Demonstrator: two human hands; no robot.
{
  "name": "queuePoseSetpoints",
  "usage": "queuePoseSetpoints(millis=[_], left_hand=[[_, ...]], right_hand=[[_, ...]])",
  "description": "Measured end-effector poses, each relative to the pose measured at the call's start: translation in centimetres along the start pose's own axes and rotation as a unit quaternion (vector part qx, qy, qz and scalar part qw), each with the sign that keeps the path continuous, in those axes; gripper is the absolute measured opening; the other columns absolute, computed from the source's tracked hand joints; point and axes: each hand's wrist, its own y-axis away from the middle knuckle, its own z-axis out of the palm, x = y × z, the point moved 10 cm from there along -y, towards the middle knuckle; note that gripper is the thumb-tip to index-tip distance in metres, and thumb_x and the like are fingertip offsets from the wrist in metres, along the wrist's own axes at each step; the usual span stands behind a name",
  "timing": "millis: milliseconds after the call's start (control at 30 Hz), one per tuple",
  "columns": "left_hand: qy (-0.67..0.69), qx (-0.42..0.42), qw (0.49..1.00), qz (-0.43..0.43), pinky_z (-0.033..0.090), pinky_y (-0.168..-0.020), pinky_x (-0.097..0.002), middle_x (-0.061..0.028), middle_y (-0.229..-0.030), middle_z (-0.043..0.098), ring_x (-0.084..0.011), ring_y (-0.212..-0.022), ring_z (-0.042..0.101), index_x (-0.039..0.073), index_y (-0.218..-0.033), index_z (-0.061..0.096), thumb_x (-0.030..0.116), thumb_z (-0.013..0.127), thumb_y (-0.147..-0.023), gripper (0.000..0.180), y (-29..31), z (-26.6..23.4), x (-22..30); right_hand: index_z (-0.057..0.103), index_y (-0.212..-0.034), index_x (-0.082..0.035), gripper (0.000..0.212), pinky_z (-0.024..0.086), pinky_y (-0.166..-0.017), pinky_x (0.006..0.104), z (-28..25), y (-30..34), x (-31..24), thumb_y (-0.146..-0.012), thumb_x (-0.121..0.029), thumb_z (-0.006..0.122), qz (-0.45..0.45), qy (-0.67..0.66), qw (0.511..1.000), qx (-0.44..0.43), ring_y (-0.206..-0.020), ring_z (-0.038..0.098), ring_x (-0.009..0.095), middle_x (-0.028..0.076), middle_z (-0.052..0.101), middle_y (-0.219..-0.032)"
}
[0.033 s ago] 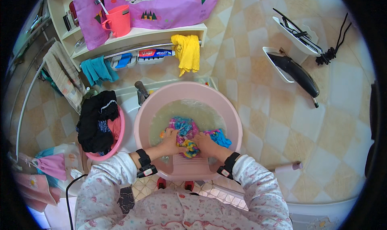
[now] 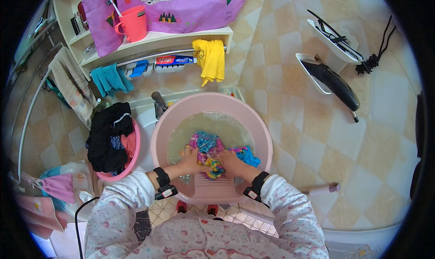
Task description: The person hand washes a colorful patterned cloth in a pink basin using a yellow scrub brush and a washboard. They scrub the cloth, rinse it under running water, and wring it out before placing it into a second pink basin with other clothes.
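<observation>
A wet, multicoloured patterned cloth in pink, blue and yellow lies bunched in cloudy water inside a large pink basin. My left hand grips its left part, fingers partly hidden by the folds. My right hand clutches the cloth from the right, and a blue-and-pink bunch spreads out beyond that hand. Below both hands, the basin's near inner wall has a ridged washboard. Each wrist wears a black strap with a small device.
Left of the basin stands a smaller pink tub heaped with dark clothes. A tap rises behind the basin's left rim. Above hang a teal cloth and a yellow cloth. Wall holders at right carry a black hair clipper-like appliance.
</observation>
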Motion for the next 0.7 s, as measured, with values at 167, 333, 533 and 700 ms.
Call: queuePoseSetpoints(millis=[167, 333, 533, 700], left_hand=[[0.365, -0.212, 0.897, -0.127, 0.045, -0.08, -0.0366, -0.0186, -0.103, 0.059, -0.0262, -0.097, 0.057, -0.003, -0.105, 0.056, 0.039, 0.07, -0.066, 0.059, -4.4, 6.2, -1.5], [0.167, -0.165, 0.971, -0.039, 0.048, -0.071, -0.0403, -0.02, -0.088, 0.063, -0.0325, -0.082, 0.061, 0.0, -0.092, 0.059, 0.014, 0.063, -0.067, 0.029, -6.6, 4.0, 1.3], [0.127, -0.043, 0.951, 0.278, 0.043, -0.069, -0.0435, -0.0179, -0.079, 0.055, -0.037, -0.076, 0.052, 0.004, -0.084, 0.053, -0.001, 0.061, -0.055, 0.031, -0.4, -0.6, 7.7], [0.145, -0.106, 0.944, 0.277, 0.039, -0.078, -0.0447, -0.0174, -0.095, 0.05, -0.039, -0.098, 0.045, 0.002, -0.092, 0.048, 0.001, 0.063, -0.056, 0.038, 0.1, 0.9, 7.5]], right_hand=[[0.045, -0.124, -0.008, 0.085, 0.038, -0.092, 0.0418, 3.4, -5.1, 4.0, -0.051, -0.033, 0.08, 0.046, -0.157, 0.984, -0.069, -0.114, 0.041, 0.036, 0.015, 0.049, -0.117], [0.037, -0.128, 0.001, 0.104, 0.037, -0.096, 0.0387, 2.1, -4.6, 4.6, -0.045, -0.039, 0.085, 0.054, -0.096, 0.993, 0.042, -0.118, 0.04, 0.038, 0.023, 0.044, -0.122], [0.037, -0.126, 0.004, 0.099, 0.038, -0.092, 0.0434, -1.4, 0.9, 1.0, -0.047, -0.032, 0.085, -0.029, -0.204, 0.967, 0.148, -0.112, 0.042, 0.041, 0.022, 0.047, -0.117], [0.049, -0.117, 0.0, 0.075, 0.042, -0.083, 0.0431, 0.8, -1.0, 0.2, -0.054, -0.025, 0.079, -0.052, -0.102, 0.992, 0.054, -0.101, 0.048, 0.035, 0.018, 0.051, -0.107]])
